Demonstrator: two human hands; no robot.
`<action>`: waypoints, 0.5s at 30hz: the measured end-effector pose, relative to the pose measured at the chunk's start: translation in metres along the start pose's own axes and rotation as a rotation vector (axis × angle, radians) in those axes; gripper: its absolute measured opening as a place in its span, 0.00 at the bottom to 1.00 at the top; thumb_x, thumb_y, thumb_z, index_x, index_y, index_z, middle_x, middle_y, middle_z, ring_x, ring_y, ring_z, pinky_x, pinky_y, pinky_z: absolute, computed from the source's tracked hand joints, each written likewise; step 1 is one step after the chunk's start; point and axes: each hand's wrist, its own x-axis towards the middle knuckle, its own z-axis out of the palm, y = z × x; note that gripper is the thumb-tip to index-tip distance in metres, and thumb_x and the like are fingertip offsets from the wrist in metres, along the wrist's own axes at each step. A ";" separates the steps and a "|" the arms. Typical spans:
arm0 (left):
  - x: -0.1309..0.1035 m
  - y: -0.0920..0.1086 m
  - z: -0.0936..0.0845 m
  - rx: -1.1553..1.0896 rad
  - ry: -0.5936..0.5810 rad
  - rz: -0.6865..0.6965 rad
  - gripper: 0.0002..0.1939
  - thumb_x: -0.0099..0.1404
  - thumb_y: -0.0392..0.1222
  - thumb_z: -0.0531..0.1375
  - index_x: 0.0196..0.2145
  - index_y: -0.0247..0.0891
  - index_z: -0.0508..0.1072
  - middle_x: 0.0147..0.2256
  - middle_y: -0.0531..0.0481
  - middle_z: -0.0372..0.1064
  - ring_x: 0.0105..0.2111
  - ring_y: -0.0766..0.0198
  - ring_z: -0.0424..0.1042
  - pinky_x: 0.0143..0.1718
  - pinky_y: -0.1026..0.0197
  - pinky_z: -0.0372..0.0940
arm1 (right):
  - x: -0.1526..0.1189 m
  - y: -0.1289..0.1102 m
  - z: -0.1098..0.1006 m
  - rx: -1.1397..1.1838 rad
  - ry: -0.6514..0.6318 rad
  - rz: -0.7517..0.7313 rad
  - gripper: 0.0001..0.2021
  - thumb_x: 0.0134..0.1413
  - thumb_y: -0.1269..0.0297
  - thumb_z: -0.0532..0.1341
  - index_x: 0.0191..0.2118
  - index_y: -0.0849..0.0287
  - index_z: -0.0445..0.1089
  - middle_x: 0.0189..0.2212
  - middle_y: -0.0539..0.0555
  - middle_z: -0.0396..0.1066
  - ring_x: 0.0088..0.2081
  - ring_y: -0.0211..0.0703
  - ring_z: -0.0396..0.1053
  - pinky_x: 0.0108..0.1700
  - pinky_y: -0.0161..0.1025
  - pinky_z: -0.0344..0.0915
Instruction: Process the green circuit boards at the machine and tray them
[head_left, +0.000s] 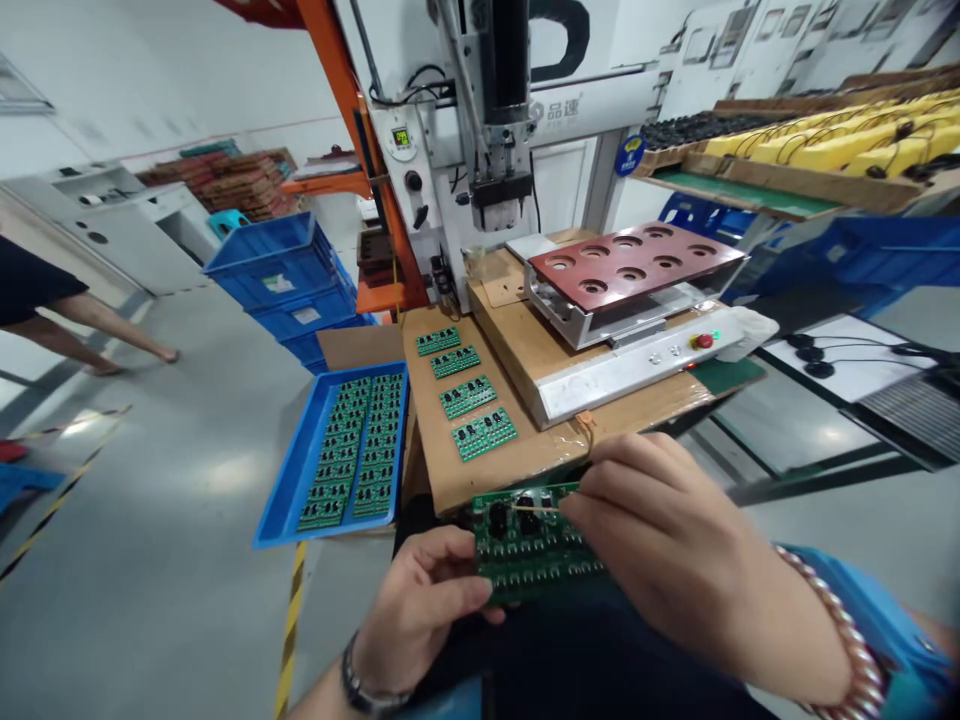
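Observation:
My left hand grips the left end of a green circuit board, thumb on its front face and fingers behind. The board is tilted up toward me, above my lap. Pinched in my right hand is a thin pale stick, perhaps wood, its tip close to the black round parts near the board's upper edge. Whether the tip touches them I cannot tell. My right hand hides the board's right end. On the brown tabletop beyond, several similar boards lie in a column.
A blue tray holding rows of circuit boards stands left of the table. Behind it are stacked blue crates. A machine with a red-brown fixture plate and a silver control panel fills the table's right. A person's legs show far left.

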 end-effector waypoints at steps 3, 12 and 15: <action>0.001 0.000 0.001 0.008 0.004 0.000 0.10 0.41 0.36 0.71 0.25 0.35 0.78 0.22 0.48 0.73 0.23 0.62 0.71 0.21 0.64 0.68 | -0.001 0.000 0.000 0.002 -0.009 -0.009 0.09 0.55 0.78 0.52 0.34 0.64 0.68 0.27 0.53 0.62 0.33 0.41 0.55 0.34 0.42 0.51; 0.001 0.000 -0.002 0.055 -0.045 -0.005 0.09 0.44 0.36 0.69 0.27 0.34 0.79 0.23 0.48 0.73 0.24 0.62 0.71 0.23 0.64 0.68 | -0.001 0.002 0.003 -0.011 -0.014 -0.011 0.08 0.56 0.76 0.51 0.33 0.64 0.67 0.27 0.53 0.61 0.32 0.41 0.54 0.34 0.42 0.51; 0.001 0.001 0.000 0.037 -0.040 0.000 0.08 0.44 0.36 0.69 0.26 0.35 0.79 0.23 0.49 0.73 0.24 0.63 0.71 0.22 0.65 0.67 | 0.002 0.001 0.002 -0.023 -0.005 -0.010 0.09 0.56 0.76 0.51 0.34 0.63 0.67 0.27 0.54 0.62 0.32 0.41 0.55 0.34 0.42 0.51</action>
